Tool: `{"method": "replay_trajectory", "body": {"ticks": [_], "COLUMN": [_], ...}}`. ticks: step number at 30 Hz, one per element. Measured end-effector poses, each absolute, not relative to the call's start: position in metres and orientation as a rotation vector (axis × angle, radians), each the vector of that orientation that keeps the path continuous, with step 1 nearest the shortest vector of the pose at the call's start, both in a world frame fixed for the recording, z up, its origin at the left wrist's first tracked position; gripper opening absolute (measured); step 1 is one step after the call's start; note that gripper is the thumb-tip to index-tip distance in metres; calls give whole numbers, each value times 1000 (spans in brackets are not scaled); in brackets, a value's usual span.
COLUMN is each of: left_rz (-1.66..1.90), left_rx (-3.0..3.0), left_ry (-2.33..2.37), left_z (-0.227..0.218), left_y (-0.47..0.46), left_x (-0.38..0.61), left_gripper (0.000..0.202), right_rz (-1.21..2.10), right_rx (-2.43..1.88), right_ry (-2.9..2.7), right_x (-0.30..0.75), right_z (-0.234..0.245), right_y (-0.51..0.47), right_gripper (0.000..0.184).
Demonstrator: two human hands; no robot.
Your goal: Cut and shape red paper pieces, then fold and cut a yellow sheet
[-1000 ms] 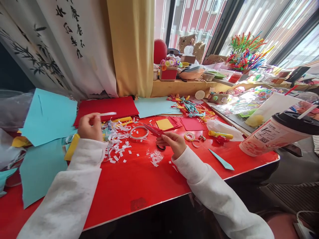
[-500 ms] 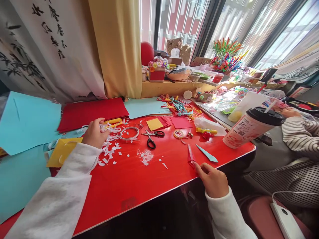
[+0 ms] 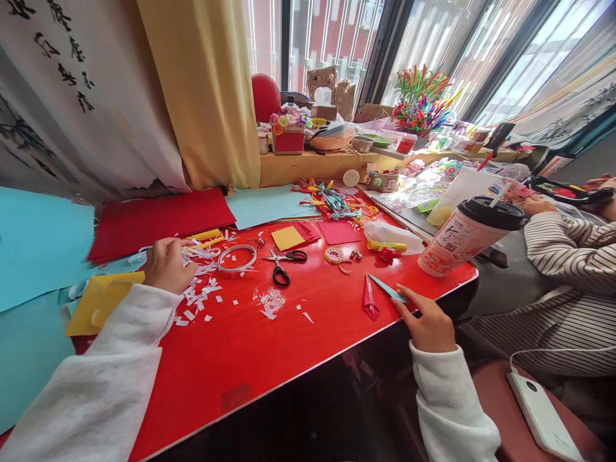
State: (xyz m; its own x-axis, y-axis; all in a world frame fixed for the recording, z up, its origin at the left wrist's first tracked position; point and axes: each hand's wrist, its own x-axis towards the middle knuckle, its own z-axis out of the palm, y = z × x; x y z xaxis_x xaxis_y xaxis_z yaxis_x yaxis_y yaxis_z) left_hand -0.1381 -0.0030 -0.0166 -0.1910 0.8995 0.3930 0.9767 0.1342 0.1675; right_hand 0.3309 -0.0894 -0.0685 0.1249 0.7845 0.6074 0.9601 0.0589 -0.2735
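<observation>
My left hand (image 3: 168, 264) is at the pile of white paper scraps (image 3: 205, 289) on the left, its fingers curled in around some of them. The fingertips are partly hidden. With thumb and index finger, my right hand (image 3: 429, 319) pinches the wide end of a narrow, pointed light-blue folded paper (image 3: 382, 285) near the table's front edge. Just left of it lies a red folded paper cone (image 3: 369, 300), its tip close to the blue point. Black-handled scissors (image 3: 283, 262) lie partly opened mid-table, beside a roll of clear tape (image 3: 237, 258).
A lidded drink cup (image 3: 464, 240) stands at the right table corner. Behind are yellow and red paper squares (image 3: 287, 238), a glue stick (image 3: 386, 246) and a heap of twisted strips (image 3: 334, 200). Red sheets (image 3: 163, 221) lie back left. A person's striped sleeve (image 3: 553, 250) is at right.
My right hand has let go of the red paper cone and moved right onto the light-blue folded paper. My left hand's fingers have curled in more over the white scraps. The view has shifted slightly.
</observation>
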Motion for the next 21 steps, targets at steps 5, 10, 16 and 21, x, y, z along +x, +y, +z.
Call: {"method": "replay_trajectory", "body": {"ticks": [5,10,16,21], "left_rz": [-668,-617,-617,-593], "left_rx": [-1819,-1798,-1791,-1808], "left_ry": [-2112,-2184,-2179,-2157], "left_z": [-10,-11,-13,-14], "left_y": [-9,-9,-8,-7], "left_x": [-126,-125,-125,-125], "left_gripper": [39,42,40,40], "right_rz": [-372,-420,-480,-417], "right_rx": [-1756,-1661,-1733,-1757], "right_ry": [-1572,-1585,-1518,-1668], "right_x": [326,329,336,340], "right_z": [-71,-73,-66,-56], "right_y": [-85,-81,-69,-62], "right_gripper": [29,27,31,35]}}
